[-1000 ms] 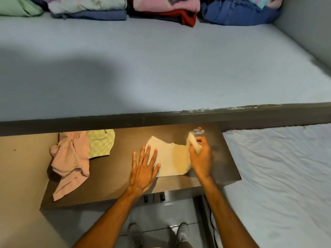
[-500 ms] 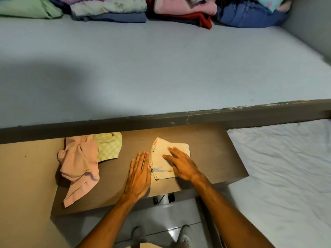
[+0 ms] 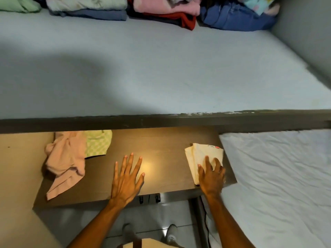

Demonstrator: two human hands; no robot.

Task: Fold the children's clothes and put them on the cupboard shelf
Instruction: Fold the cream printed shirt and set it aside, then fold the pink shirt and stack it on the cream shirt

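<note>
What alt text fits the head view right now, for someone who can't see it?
The right hand presses flat on a folded cream garment at the right end of a brown table; the left hand lies flat mid-table. An unfolded pink garment and green checked garment lie left; folded clothes line the shelf beyond.

Brown table at lower centre, as I see it.
On it: folded cream garment lower right, pink garment and green checked cloth lower left.

The counter looks like smooth dark wood with a little shine. The folded cream garment is soft cloth.
</note>
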